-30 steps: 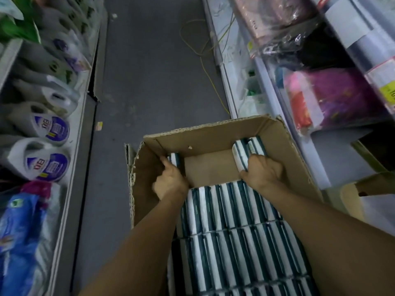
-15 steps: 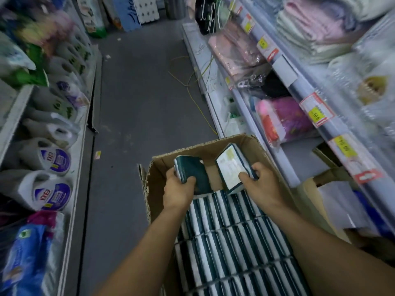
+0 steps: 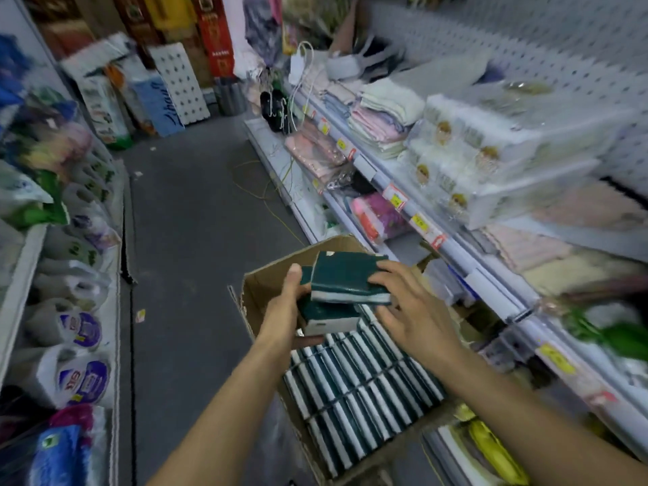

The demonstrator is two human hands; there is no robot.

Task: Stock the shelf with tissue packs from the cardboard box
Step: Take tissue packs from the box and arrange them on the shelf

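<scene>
Since half a second ago: both packs raised clear of the cardboard box [image 3: 261, 279] and brought together, one stacked over the other; view tilted up toward the far end of the aisle

Left to right:
- Left shelving [image 3: 21, 275]: bagged goods with round blue labels, blurred
- Grey floor [image 3: 196, 219] down the middle of the aisle
- Left hand [image 3: 285, 310]: fingers curled under the lower tissue pack [image 3: 328, 319], thumb up along its near edge, grasping it
- Upper tissue pack [image 3: 347, 277]: dark green face, white edge, resting on the lower pack and tilted
- Right hand [image 3: 410, 312]: fingers spread and nearly straight, pressing the upper pack's right side; released rather than clenched
- Below the hands: rows of remaining packs [image 3: 364, 391] standing on edge in the box
- Right shelf [image 3: 452, 240]: folded towels, clear-wrapped white packs, yellow price tags on the rail
</scene>
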